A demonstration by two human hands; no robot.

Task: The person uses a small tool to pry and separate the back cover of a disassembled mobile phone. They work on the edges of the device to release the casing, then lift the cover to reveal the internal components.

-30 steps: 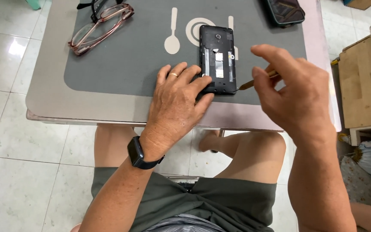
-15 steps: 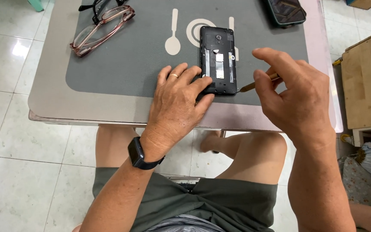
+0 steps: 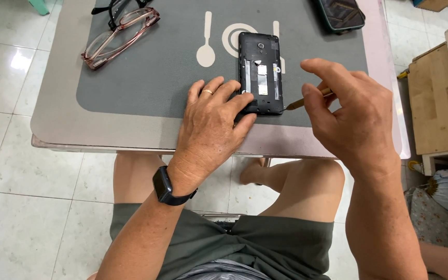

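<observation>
Black plastic, matte and rectangular, made up the opened phone (image 3: 260, 72), which lay back-up with its cover off on the grey placemat (image 3: 146, 83), just beside the mat's white plate-and-cutlery print. Compared with a second earlier, little had shifted: the phone sat in the same spot on the mat, the left hand (image 3: 211, 129) had remained spread over its near left corner, and the right hand (image 3: 351, 111) had drawn only slightly nearer, so the tip of the thin tool (image 3: 299, 102) stood just beside the phone's lower right edge rather than clearly apart from it. Judging by that, the work on the phone's inside was at the point of contact, not yet into it. The left hand lay flat and wide, fingers fanned, the forefinger and thumb pressing the phone's lower edge to steady it; a ring showed on one finger and a dark, square-faced watch (image 3: 164, 185) on the wrist. The right hand was curled narrow, thumb and fingers pinched on the slim, wood-coloured tool, whose handle was mostly hidden by the fingers. Inside the phone, pale metallic card slots and small silvery patches broke up the dark frame, with a round camera lens near the top. Two pairs of glasses (image 3: 117, 33), one pinkish and translucent, one black, rested well apart at the mat's far left corner, and another dark phone (image 3: 340, 14) with a glossy face lay at the far right. The table (image 3: 53, 127) had a smooth, pale, rounded edge.
</observation>
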